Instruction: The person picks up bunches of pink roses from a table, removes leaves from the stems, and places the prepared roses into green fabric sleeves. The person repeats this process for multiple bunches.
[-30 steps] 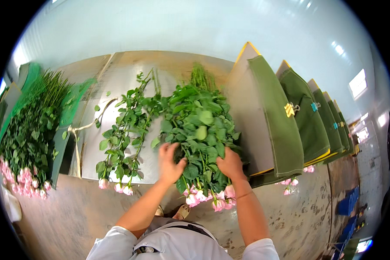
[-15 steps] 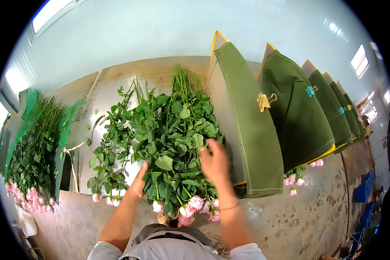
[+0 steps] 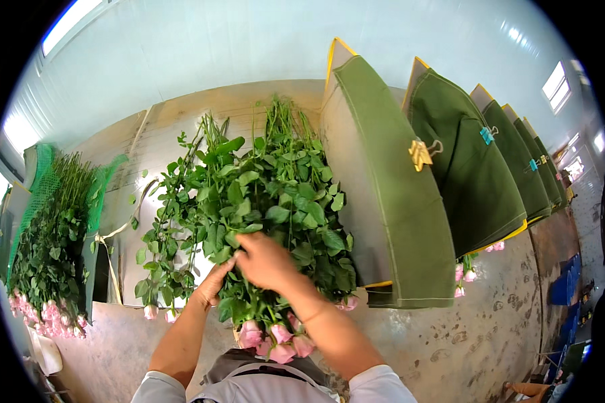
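A thick heap of pink roses (image 3: 282,352) lies with its blooms toward me, leafy green stems stretching to the far side. My left hand (image 3: 213,283) is closed round rose stems at the heap's left side; leaves hide most of its fingers. Crossing over the heap, my right hand (image 3: 265,260) meets the left hand's fingertips, its own fingers curled in among the leaves of the same roses. Left of my hands lie a few separate rose stems (image 3: 170,232), their blooms hanging at the table's near edge.
The metal table (image 3: 124,269) carries a rose bunch (image 3: 50,228) in green netting (image 3: 102,191) at left. At right stand several upright boards with green cloth (image 3: 403,215), held by binder clips (image 3: 421,155). A pale cord (image 3: 114,232) hangs over the near edge. Blue containers (image 3: 566,285) stand far right.
My right hand has swung left from the heap's right side to beside my left hand. The near blooms have shifted left and closer to me. My left hand has moved slightly down.
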A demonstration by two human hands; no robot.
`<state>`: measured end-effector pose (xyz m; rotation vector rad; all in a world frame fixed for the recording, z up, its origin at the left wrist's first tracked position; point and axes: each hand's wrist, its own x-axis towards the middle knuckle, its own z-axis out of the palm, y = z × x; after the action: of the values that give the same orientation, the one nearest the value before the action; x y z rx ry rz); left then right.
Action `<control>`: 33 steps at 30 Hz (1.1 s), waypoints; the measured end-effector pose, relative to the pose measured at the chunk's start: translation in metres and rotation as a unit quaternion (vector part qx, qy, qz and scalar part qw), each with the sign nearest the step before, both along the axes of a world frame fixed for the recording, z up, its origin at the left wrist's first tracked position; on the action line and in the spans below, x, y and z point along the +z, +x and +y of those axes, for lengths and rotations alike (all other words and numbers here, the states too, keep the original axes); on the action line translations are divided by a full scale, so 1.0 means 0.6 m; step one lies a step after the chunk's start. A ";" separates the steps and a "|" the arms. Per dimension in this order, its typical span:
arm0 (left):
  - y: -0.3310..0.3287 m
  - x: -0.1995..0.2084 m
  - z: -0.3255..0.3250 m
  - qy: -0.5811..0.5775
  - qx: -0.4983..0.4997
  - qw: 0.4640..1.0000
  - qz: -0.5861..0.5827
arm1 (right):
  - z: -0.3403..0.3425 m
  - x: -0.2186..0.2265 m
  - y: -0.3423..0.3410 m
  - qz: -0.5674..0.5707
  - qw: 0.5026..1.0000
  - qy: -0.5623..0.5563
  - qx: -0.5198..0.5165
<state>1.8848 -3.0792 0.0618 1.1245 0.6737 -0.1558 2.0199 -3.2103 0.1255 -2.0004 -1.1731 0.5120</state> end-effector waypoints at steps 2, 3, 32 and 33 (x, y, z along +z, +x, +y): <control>-0.002 -0.012 0.008 -0.060 0.019 0.997 0.032 | -0.052 -0.015 0.056 0.089 0.981 0.096 -0.145; -0.002 -0.022 0.012 -0.035 0.014 0.997 0.068 | -0.078 -0.025 0.086 0.011 0.966 0.112 -0.233; -0.024 -0.140 0.052 -0.323 0.151 0.923 -0.141 | 0.065 0.022 -0.027 -0.111 0.980 -0.068 -0.150; -0.026 -0.144 0.053 -0.326 0.140 0.922 -0.156 | 0.053 0.030 -0.009 -0.084 0.982 -0.021 -0.167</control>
<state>1.8691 -3.0472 -0.0248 0.3872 0.4358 0.0478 2.0146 -3.1785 0.1437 -2.2544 -0.9001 0.2014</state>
